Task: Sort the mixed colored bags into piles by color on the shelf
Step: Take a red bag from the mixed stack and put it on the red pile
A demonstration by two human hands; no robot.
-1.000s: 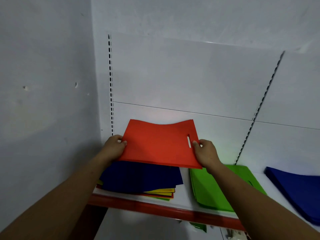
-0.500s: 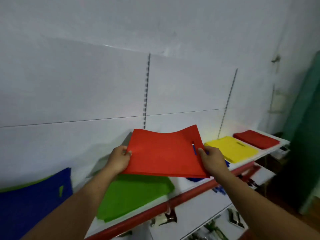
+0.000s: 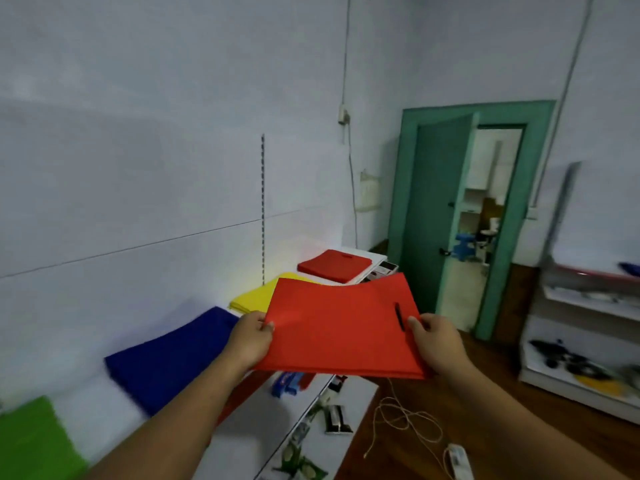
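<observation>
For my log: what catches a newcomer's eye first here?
The flat red fabric bag, gripped at its side edges by the left hand and right hand, fills the centre. Along the white shelf lie a green bag pile, blue bag pile, yellow bag pile and, farthest, a red bag pile.

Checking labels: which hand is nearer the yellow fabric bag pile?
Left. The left hand grips the red fabric bag's edge beside the yellow bag pile; right hand grips the opposite edge.
</observation>
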